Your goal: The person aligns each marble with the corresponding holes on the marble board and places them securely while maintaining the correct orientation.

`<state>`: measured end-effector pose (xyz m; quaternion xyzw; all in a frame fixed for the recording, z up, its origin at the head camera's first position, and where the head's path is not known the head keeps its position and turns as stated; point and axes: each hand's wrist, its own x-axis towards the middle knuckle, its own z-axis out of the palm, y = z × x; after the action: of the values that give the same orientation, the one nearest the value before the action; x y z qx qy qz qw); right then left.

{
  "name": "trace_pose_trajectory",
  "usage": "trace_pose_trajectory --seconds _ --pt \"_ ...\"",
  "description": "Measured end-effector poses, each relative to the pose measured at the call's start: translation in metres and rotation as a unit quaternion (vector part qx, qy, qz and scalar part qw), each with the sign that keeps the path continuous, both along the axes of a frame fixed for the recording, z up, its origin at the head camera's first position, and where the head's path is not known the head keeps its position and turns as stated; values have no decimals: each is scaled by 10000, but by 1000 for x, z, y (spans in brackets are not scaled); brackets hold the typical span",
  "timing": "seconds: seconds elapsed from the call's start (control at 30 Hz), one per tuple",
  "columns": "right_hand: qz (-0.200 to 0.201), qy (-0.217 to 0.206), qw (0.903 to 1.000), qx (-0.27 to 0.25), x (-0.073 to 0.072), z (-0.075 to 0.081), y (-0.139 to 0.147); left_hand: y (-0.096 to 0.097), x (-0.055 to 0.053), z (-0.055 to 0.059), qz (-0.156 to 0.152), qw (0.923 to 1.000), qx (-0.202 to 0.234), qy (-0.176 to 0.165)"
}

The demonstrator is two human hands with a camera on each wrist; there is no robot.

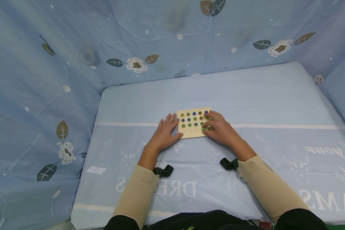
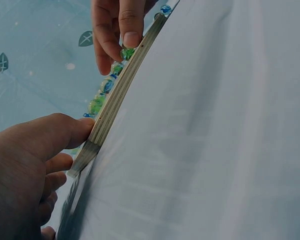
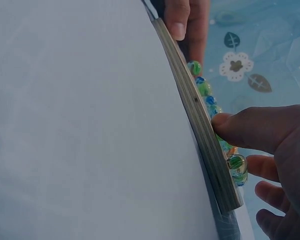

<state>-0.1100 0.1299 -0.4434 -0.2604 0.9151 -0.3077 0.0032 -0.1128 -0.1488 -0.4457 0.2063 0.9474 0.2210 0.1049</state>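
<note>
A wooden board (image 1: 195,135) lies mid-frame, well inside the blue cloth's (image 1: 178,95) edges, open room above. The left hand (image 1: 164,131), fingers extended, touches its left side; the right hand (image 1: 220,128) pinches a green marble (image 1: 203,129). Reversed "DRE" reads lower centre.

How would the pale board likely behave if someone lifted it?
The pale board would probably stay stiff, since its edge looks thick and layered like plywood. Tilting might send the marbles rolling, as they look round and smooth and sit proud of its top.
</note>
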Motion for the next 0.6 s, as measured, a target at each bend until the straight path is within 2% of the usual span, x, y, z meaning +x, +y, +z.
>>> trace_pose_trajectory --seconds 0.33,0.6 --pt "-9 -55 10000 35 0 3 3 0 1 1 -2 10000 18 -34" --pt "-282 -276 9992 -15 0 13 15 0 0 1 10 10000 25 -91"
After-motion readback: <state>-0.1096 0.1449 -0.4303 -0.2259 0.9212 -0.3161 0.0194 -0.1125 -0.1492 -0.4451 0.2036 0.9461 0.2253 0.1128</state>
